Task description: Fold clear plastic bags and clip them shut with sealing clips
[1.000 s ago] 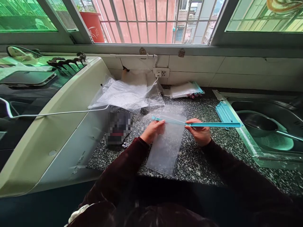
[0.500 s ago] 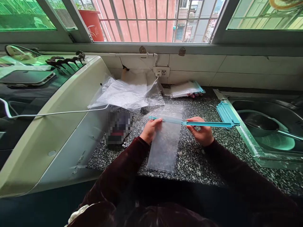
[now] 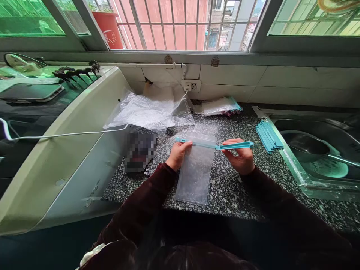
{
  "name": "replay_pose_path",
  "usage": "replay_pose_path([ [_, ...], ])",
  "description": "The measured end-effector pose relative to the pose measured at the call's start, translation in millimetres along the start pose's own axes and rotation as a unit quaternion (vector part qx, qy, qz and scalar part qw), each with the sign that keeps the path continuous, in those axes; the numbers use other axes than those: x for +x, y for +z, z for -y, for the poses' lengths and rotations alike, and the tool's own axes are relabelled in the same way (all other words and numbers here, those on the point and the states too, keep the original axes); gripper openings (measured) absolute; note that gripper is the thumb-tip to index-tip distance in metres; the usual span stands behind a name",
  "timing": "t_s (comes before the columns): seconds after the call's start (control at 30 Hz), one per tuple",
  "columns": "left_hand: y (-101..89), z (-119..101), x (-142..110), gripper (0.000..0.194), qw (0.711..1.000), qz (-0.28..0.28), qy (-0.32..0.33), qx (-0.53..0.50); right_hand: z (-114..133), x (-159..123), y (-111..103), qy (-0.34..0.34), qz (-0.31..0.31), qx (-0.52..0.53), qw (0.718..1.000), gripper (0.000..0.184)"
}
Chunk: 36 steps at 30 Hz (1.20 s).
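A clear plastic bag [image 3: 194, 176] hangs flat over the counter in front of me. Across its upper part runs one arm of a light-blue bag sealing clip [image 3: 235, 146], hinged just past the bag's right edge. My left hand [image 3: 179, 153] pinches the bag and that arm together near the left edge. Fingers of my right hand [image 3: 239, 157] are closed on the clip's other arm, which points right, away from the bag. More blue clips [image 3: 268, 135] lie in a pile beside the sink.
Loose clear plastic bags [image 3: 149, 110] lie at the back left, with a stack of bags [image 3: 221, 106] to their right. A blurred dark object [image 3: 140, 153] is left of my hands. A white cable [image 3: 70, 134] crosses the left side. The sink [image 3: 302, 180] holds a pan.
The clip's right arm has swung and now looks shorter, its end drawn away from the clip pile. Both hands stay almost in place on the bag and clip.
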<state>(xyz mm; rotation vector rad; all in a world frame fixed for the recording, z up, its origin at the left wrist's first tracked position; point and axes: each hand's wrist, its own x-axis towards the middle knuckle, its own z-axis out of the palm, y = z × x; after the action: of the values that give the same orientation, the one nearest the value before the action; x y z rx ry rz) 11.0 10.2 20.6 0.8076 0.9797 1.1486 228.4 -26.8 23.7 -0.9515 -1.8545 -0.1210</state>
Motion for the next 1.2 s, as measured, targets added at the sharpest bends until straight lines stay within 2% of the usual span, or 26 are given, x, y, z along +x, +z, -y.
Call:
replay_pose_path([
  [0.2, -1.1, 1.7, 0.6, 0.035, 1.000, 0.005, 0.016, 0.018, 1.2, 0.3, -0.4, -0.030, -0.008, -0.013, 0.999, 0.016],
  [0.7, 0.3, 0.9, -1.2, 0.034, 0.999, 0.039, 0.025, 0.023, 2.9, -0.7, 1.5, -0.050, -0.016, -0.050, 0.997, 0.018],
  [1.0, 0.6, 1.5, -3.0, 0.040, 0.998, 0.042, 0.020, 0.049, 4.5, 1.5, 1.3, -0.066, 0.011, -0.058, 0.996, 0.014],
  [1.2, 0.5, 1.6, -3.4, 0.042, 0.997, 0.046, 0.016, 0.065, 5.2, 2.4, 3.1, -0.086, 0.011, -0.051, 0.995, 0.021],
])
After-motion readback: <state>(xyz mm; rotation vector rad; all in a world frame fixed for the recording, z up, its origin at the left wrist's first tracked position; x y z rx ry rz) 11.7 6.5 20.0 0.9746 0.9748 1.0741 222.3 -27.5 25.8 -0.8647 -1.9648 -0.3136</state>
